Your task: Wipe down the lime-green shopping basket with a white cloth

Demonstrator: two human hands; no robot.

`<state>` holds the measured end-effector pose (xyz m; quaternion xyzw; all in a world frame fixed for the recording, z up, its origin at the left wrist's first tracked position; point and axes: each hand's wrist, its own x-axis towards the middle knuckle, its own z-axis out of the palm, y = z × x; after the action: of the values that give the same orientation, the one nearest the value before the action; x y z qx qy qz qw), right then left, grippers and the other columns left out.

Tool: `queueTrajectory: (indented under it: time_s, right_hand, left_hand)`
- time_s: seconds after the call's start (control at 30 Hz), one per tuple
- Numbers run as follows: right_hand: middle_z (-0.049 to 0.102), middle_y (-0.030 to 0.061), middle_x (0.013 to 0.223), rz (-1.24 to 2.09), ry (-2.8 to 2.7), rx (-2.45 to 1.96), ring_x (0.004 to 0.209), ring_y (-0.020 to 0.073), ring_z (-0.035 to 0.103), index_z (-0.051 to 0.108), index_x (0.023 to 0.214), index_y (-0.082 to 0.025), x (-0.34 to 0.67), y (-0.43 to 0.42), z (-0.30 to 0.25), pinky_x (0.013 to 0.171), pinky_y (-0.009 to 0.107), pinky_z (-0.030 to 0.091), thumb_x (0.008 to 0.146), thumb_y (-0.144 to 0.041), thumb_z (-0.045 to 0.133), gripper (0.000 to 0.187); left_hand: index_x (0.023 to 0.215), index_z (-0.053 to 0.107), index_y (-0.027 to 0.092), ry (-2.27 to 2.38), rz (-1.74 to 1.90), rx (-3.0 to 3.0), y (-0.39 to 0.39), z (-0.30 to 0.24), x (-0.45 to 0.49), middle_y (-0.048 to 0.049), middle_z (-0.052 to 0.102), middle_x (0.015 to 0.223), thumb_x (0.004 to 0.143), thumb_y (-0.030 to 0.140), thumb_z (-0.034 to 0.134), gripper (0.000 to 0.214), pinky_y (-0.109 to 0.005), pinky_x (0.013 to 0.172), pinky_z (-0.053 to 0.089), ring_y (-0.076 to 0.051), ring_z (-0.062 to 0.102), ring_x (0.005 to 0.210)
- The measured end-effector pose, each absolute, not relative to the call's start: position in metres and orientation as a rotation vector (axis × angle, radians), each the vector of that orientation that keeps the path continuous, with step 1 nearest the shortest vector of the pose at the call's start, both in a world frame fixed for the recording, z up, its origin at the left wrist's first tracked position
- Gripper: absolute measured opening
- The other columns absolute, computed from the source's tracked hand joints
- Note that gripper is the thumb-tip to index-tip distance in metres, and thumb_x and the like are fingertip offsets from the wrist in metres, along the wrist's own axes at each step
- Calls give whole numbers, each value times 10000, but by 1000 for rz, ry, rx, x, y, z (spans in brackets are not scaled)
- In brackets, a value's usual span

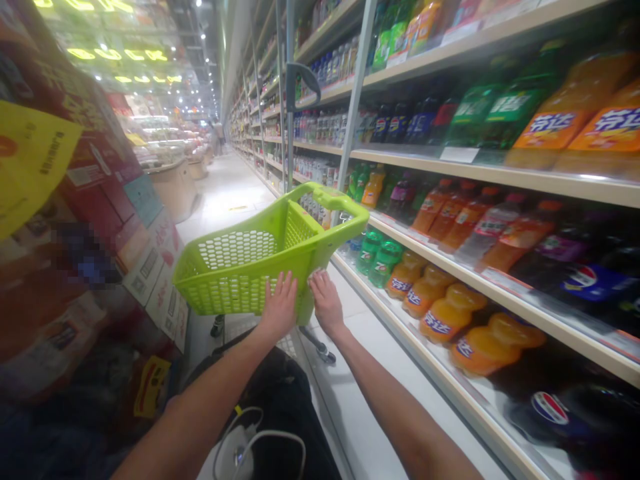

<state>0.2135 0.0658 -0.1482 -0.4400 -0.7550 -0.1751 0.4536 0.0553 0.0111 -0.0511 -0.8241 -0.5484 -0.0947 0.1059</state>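
Observation:
A lime-green plastic shopping cart (235, 290) stands sideways in front of me, its handle (356, 205) up to the right. My left hand (281, 305) lies against the near side of the basket, fingers stretched out and slightly apart. Close beside it, my right hand (327, 303) has its fingers bent at the basket's rear edge. A small whitish patch shows at the right fingertips; I cannot make out what it is. The basket's visible inside holds nothing that I can see. A caster wheel (327, 355) shows below the right hand.
Shelves of drink bottles run along the right, with orange soda bottles (443, 312) on the lowest shelf. Stacked cartons (155, 283) and a yellow sign (35, 157) stand left. The tiled aisle (225, 180) stretches ahead. A white device with cables (235, 453) hangs at my front.

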Motion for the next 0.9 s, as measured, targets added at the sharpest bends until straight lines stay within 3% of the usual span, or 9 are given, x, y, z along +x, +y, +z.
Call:
queueTrajectory:
  time_s: [0.17, 0.47, 0.77, 0.9]
  right_hand:
    - [513, 117, 1297, -392, -1939, -1071, 1347, 202, 234, 501, 1251, -158, 215, 48, -170, 1016, 462, 380, 835, -26, 341, 464]
    - [368, 91, 1411, -502, -1656, -1051, 1369, 210, 140, 398, 1338, -193, 201, 81, -65, 1073, 522, 242, 847, -68, 310, 514]
    - [485, 115, 1322, -347, -1992, -988, 1349, 185, 232, 512, 1235, -146, 163, 65, -134, 1037, 457, 343, 865, -67, 360, 408]
    - [462, 88, 1346, -355, -1961, -941, 1353, 180, 218, 502, 1254, -179, 155, 59, -121, 1056, 441, 322, 868, -64, 341, 434]
  left_hand:
    - [1368, 299, 118, -1596, -236, -2449, 9, -59, 52, -90, 191, 1491, 765, 159, 379, 609, -540, 1088, 144, -250, 116, 1377]
    - [1379, 264, 83, -1670, -286, -2333, 19, -45, 38, -113, 158, 1495, 759, 151, 377, 634, -568, 1078, 124, -260, 100, 1379]
    - [1386, 263, 103, -1681, -246, -2336, 15, -58, 18, -103, 172, 1493, 757, 138, 381, 641, -555, 1086, 100, -259, 96, 1379]
    - [1390, 253, 105, -1732, -245, -2284, 15, -64, -1, -103, 165, 1495, 747, 130, 392, 658, -547, 1092, 87, -257, 93, 1380]
